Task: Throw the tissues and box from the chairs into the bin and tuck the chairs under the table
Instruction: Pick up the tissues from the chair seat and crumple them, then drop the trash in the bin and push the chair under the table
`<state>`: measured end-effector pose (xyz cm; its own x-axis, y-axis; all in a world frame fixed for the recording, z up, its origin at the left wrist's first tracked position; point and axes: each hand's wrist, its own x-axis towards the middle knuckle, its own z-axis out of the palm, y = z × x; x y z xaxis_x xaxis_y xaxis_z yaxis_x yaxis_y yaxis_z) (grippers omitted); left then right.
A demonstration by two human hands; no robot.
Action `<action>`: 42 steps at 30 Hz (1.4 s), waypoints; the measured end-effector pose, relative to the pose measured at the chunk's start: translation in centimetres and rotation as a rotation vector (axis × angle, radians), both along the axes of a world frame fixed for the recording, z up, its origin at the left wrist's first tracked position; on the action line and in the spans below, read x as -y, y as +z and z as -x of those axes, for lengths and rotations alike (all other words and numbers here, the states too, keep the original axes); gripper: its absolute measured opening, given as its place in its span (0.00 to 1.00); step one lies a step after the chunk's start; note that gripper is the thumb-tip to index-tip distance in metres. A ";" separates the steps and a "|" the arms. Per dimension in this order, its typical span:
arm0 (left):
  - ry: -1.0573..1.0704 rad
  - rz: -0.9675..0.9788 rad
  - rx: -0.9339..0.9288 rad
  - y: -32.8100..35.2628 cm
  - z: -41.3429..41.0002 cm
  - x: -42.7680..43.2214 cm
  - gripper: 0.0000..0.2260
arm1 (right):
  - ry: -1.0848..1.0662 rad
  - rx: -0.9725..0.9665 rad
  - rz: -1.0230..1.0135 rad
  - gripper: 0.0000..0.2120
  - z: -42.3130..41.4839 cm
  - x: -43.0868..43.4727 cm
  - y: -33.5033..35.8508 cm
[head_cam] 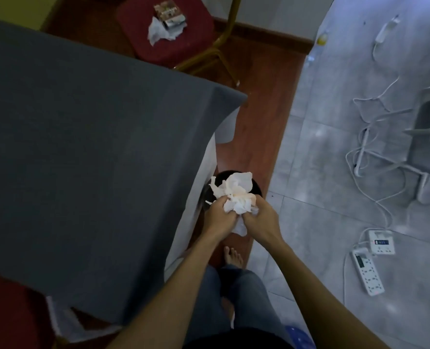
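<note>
A bunch of crumpled white tissues [235,195] is gripped from both sides by my left hand [217,216] and my right hand [259,216], directly above a dark round bin [255,185] on the floor beside the table. Most of the bin is hidden behind the tissues and my hands. At the far end stands a red cushioned chair [196,34] with a gold frame, pulled out from the table. On its seat lie a small printed box [169,13] and more white tissue [158,32]. The table [82,134] wears a dark grey cloth.
White power strips [367,272] and tangled white cables [375,152] lie on the grey tile floor at the right. A white metal frame [425,137] stands at the far right. My bare foot [232,255] is on the wooden floor strip. A red surface [7,311] shows at the lower left.
</note>
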<state>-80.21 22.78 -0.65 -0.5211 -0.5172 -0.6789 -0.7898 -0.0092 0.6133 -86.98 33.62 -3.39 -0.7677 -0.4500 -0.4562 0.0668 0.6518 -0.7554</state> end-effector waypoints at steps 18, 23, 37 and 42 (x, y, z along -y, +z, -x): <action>-0.077 0.051 0.155 -32.4 4.1 0.9 0.27 | 0.129 0.059 -0.211 0.21 3.2 1.6 -33.0; -0.164 0.064 0.125 -29.9 2.7 1.0 0.32 | 0.066 0.035 -0.220 0.25 2.0 0.3 -31.7; -0.160 0.084 -0.056 0.8 -3.5 -1.0 0.32 | -0.086 -0.050 -0.006 0.17 -4.7 -2.3 -2.3; -0.043 0.192 -0.127 9.8 -10.4 -0.6 0.29 | 0.021 -0.090 0.091 0.14 -9.4 -1.9 6.7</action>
